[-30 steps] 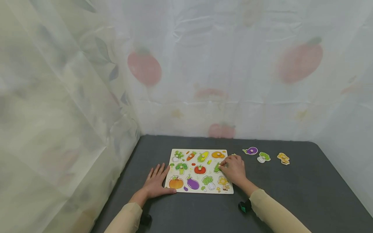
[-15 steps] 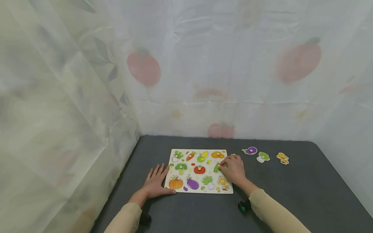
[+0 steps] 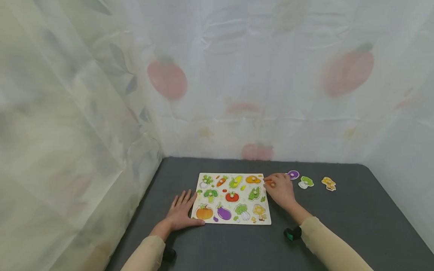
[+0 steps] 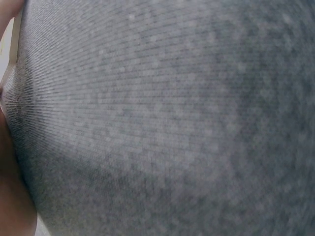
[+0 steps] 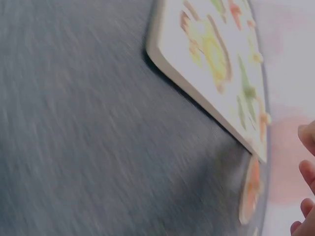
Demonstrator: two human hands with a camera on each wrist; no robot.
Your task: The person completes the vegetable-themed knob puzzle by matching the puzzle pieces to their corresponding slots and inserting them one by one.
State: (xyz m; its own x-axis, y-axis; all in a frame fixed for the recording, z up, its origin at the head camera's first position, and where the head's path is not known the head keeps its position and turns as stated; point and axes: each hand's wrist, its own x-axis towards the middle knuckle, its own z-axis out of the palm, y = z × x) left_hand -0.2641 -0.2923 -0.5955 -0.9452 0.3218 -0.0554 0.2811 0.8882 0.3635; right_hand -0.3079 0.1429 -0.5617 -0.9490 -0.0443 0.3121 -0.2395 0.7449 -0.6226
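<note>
A white vegetable peg puzzle board (image 3: 244, 222) lies on the dark table. My left hand (image 3: 181, 215) rests at its left edge with fingers spread; only slivers of that hand (image 4: 12, 196) show in the left wrist view. My right hand (image 3: 280, 190) hovers by the board's upper right corner, over an orange knobbed puzzle piece (image 3: 270, 183). In the right wrist view this orange piece (image 5: 250, 191) lies on the table by the board's corner, and the fingertips (image 5: 309, 174) are apart from it. A green knobbed piece (image 3: 254, 193) sits in the board's right column.
Right of the board lie an eggplant piece (image 3: 293, 174), partly behind my right hand, a bok choy piece (image 3: 306, 182) and a mushroom piece (image 3: 329, 183). Knobbed tomato (image 3: 232, 197) and broccoli (image 3: 211, 195) pieces sit in the board. A white printed curtain (image 3: 217, 135) hangs behind the table.
My right hand has let go of the green piece on the board and moved right and slightly away, to the orange piece beside the corner. The left hand stays put.
</note>
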